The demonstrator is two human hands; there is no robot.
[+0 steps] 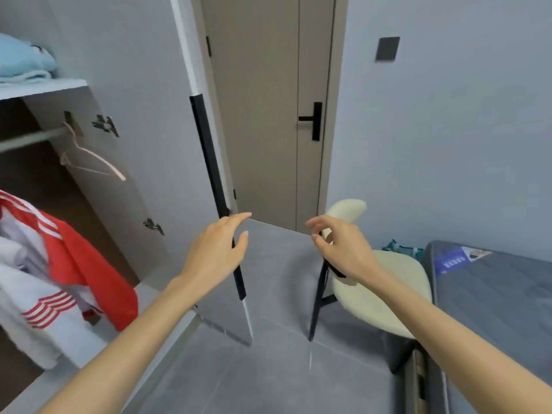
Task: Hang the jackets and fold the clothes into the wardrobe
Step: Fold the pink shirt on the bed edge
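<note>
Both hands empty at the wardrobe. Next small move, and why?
Probably: left hand takes the black handle and starts swinging the door shut. That hand is open right at the handle, the right hand is empty too, a jacket is already inside, and no loose clothes show on the chair or bed.

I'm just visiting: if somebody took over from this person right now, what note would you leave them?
Left hand: open, empty, beside the black handle of the wardrobe door; contact unclear.
Right hand: open, empty, in front of the cream chair.
Things: red and white jacket inside the wardrobe, seemingly hung; light blue folded clothes on the upper shelf; one bare hanger on the rail.
Done: those look put away.
Left: no loose clothes show on chair or mattress; check out of view, then probably shut the door.
</note>
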